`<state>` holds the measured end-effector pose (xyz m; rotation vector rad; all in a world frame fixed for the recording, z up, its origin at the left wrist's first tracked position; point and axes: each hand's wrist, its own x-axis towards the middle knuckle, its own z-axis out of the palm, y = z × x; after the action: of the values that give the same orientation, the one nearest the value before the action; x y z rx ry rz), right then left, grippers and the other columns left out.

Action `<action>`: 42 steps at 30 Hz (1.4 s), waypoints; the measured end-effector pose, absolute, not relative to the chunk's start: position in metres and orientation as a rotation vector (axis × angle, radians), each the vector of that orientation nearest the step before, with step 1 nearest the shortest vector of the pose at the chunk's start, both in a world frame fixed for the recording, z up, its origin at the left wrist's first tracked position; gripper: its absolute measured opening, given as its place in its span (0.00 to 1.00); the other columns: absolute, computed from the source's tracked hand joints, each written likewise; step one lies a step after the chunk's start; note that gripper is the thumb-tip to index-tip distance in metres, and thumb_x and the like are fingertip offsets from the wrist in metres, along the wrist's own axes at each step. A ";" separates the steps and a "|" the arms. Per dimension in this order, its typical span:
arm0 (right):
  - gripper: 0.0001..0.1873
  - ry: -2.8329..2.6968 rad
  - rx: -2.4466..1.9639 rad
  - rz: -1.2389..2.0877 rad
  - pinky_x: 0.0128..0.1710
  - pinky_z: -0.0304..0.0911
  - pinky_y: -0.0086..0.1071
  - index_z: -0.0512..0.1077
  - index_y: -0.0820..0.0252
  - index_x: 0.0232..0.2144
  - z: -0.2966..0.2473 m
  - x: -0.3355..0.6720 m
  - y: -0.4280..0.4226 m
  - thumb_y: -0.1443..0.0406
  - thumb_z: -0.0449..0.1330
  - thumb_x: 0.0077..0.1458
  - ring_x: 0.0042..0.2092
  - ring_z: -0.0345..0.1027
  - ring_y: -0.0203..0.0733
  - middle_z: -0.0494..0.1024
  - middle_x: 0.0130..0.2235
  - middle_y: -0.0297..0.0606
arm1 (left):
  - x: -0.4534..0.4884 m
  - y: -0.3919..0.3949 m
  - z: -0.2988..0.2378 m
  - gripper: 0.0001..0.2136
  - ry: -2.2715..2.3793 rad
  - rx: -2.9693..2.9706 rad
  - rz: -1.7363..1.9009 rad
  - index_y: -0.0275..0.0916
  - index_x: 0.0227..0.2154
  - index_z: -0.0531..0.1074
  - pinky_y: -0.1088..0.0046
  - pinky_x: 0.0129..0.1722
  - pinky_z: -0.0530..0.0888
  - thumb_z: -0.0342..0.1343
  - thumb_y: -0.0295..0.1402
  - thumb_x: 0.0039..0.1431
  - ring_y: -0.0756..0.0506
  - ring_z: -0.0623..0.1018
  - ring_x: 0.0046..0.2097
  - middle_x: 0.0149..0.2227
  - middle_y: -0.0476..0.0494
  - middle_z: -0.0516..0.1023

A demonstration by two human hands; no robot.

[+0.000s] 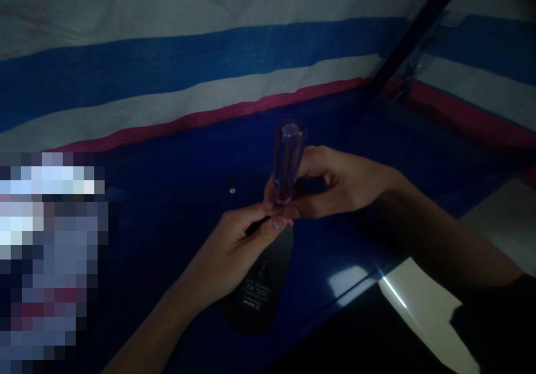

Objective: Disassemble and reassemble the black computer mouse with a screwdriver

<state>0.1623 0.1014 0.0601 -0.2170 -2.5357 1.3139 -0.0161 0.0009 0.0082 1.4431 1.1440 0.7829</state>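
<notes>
A screwdriver with a clear purple handle (288, 159) stands nearly upright, its handle at the top. My right hand (335, 184) is closed around its lower part, finger and thumb pinched near the shaft. The tip is hidden behind the fingers. Below it, a dark, oblong device (259, 284) with a rounded end and small pale print lies with its printed side up. My left hand (234, 245) grips the device's far end, thumb on top near the screwdriver's lower end. A small shiny round piece (233, 191), perhaps a screw, rests on the table left of the screwdriver.
The blue tabletop (167, 167) meets a striped sheet (201, 61) at the back. A dark pole (414, 33) slants at the back right. Along the table's front edge there is a bright reflection. A pixelated patch covers the left side.
</notes>
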 end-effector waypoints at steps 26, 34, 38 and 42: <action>0.12 -2.508 -0.351 1.158 0.20 0.50 0.19 0.68 0.66 0.23 0.060 0.159 0.096 0.64 0.65 0.51 0.22 0.56 0.23 0.64 0.20 0.25 | -0.014 0.002 0.009 0.08 1.151 1.386 0.817 0.45 0.34 0.76 0.78 0.27 0.63 0.55 0.42 0.60 0.52 0.70 0.30 0.28 0.55 0.75; 0.11 -2.549 -0.244 1.091 0.24 0.55 0.18 0.70 0.69 0.26 0.058 0.157 0.098 0.66 0.60 0.58 0.25 0.60 0.23 0.66 0.23 0.27 | -0.015 0.003 0.007 0.07 1.205 1.294 0.813 0.44 0.37 0.74 0.76 0.31 0.66 0.57 0.40 0.59 0.51 0.72 0.32 0.30 0.54 0.74; 0.09 -2.478 -0.313 1.141 0.24 0.56 0.18 0.69 0.69 0.27 0.058 0.158 0.098 0.67 0.61 0.56 0.25 0.60 0.23 0.67 0.23 0.27 | -0.015 0.004 0.007 0.08 1.223 1.246 0.804 0.44 0.39 0.74 0.75 0.32 0.68 0.58 0.39 0.58 0.50 0.74 0.33 0.32 0.53 0.76; 0.09 -2.406 -0.367 1.169 0.23 0.54 0.18 0.67 0.66 0.26 0.064 0.160 0.099 0.67 0.62 0.55 0.24 0.59 0.23 0.66 0.22 0.26 | -0.014 0.005 0.009 0.10 1.207 1.155 0.806 0.44 0.42 0.73 0.74 0.35 0.69 0.58 0.37 0.58 0.48 0.76 0.38 0.38 0.51 0.78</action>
<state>0.1604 0.0986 0.0638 -0.3668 -2.4057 1.1694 -0.0144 0.0049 0.0085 1.1553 1.2071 0.8062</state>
